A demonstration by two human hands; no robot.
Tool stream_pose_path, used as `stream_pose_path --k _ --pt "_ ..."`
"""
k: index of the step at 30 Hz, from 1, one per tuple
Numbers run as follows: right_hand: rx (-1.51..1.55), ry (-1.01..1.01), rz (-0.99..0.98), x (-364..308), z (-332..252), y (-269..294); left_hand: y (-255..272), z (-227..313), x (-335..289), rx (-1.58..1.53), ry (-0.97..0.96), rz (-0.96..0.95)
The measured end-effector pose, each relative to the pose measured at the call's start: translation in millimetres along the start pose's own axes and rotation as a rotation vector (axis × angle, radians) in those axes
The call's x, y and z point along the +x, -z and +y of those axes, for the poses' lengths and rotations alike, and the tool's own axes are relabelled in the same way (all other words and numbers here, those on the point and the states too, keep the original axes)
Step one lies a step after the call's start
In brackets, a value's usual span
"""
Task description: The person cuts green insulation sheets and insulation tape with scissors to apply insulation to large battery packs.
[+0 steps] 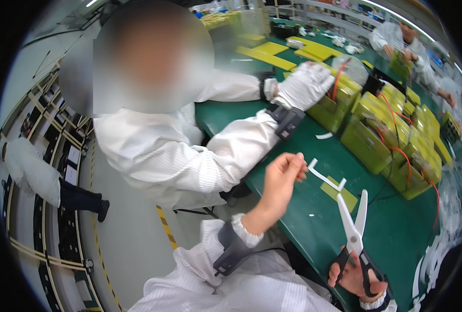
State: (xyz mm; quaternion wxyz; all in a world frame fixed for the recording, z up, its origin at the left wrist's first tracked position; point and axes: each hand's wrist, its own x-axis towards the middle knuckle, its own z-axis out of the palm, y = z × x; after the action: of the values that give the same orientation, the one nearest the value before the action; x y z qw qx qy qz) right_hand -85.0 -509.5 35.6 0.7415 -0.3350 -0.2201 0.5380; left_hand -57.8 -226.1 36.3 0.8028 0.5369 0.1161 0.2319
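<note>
My left hand (279,190) is held over the table's near edge, thumb and fingers pinched together. At its fingertips is a narrow white strip (325,177) with bent ends, apparently gripped at the near bend. Part of the strip passes over a small yellow-green sheet (339,193). Lower right, my right hand (357,275) has its fingers through the black handles of a pair of scissors (354,236). The white blades are spread apart and point away from me, close to the sheet and the strip's far end.
Yellow-green wrapped battery packs (369,132) with red wires stand along the green table (304,216). A co-worker's gloved hand (306,86) rests on one pack at the left. White strips (439,249) hang in a heap at the right edge. Other people work across the table.
</note>
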Motion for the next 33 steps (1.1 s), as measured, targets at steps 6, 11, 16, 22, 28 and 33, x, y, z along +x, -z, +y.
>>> stream_pose_path --k 6,11,16,22,28,33 --pt "-0.072 0.122 0.102 12.4 -8.9 15.9 9.8 -19.1 26.2 1.265 -0.388 -0.034" --pt "-0.092 0.144 0.092 8.1 -7.7 20.3 0.1 -39.0 38.8 1.408 -0.357 -0.004" --pt "-0.085 0.134 0.123 6.9 -9.3 20.1 6.5 -35.1 37.0 1.006 -0.304 -0.094" --pt "-0.216 0.048 0.293 -2.1 -25.8 17.7 -0.6 -5.9 5.5 0.244 -0.016 -0.203" --pt "-0.344 -0.051 0.377 -10.4 -58.9 11.1 5.7 20.7 -10.4 0.150 0.010 -0.221" --pt "-0.543 -0.216 0.271 -13.8 -67.0 9.4 -0.5 27.4 -11.8 0.219 -0.038 -0.248"
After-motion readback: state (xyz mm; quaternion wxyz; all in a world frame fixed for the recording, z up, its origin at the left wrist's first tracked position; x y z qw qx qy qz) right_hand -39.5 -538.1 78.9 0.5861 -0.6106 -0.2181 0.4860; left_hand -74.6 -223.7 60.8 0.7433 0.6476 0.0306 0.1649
